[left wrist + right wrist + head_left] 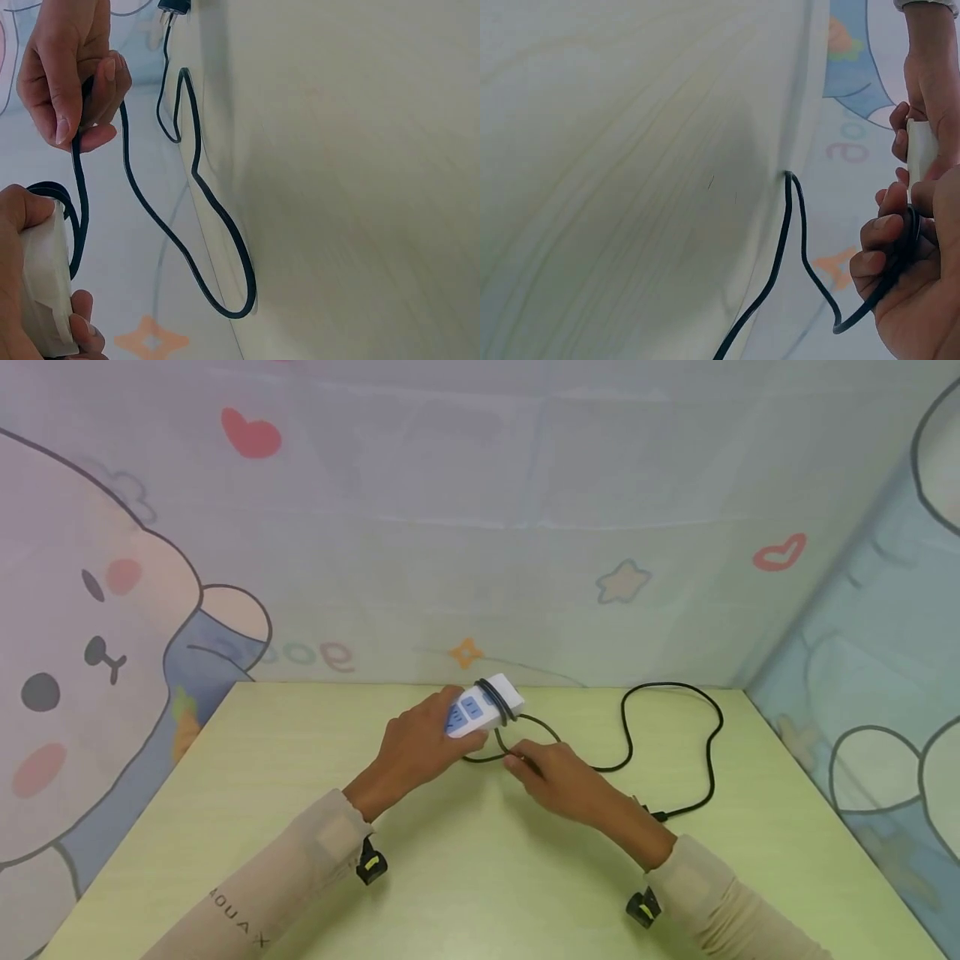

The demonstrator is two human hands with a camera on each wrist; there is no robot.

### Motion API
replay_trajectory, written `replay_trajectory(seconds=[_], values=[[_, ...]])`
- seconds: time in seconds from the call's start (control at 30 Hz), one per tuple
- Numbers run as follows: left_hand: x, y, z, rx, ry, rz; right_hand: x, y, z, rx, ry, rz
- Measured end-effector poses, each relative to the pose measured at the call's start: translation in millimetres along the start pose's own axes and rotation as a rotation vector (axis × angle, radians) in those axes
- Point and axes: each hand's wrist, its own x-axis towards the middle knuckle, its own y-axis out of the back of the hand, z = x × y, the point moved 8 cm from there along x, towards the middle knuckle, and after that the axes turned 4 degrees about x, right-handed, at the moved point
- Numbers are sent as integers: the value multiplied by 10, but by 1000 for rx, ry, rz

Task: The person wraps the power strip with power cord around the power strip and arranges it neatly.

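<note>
Gripping the power strip (pixel 482 707), the left hand (pixel 418 737) hides one end; the right hand (pixel 564 781) seemingly pinches cord (pixel 82 187).

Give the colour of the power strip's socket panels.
The socket panels are blue; head view shows them best.

Toward eight o'clock the left hand (pixel 10 244) gripped a white block (pixel 46 277); toward ten, the right hand (pixel 64 67) pinched a black cord (pixel 81 187).

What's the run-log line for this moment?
left hand: grips white power strip | right hand: holds black cord | cord: partly wound round strip, loose length on table
</note>
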Motion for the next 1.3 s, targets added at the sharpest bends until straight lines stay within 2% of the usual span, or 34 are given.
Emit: replay_trajectory(seconds=[0.27, 0.73, 0.97, 1.3], values=[[2, 10, -46, 8, 34, 3, -6, -25, -21, 1, -1, 7], [-26, -8, -69, 26, 37, 0, -43, 47, -81, -164, 147, 111], [-45, -16, -107, 36, 27, 4, -47, 83, -142, -150, 230, 178], [-26, -47, -107, 35, 15, 8, -70, 178, -173, -102, 214, 210]])
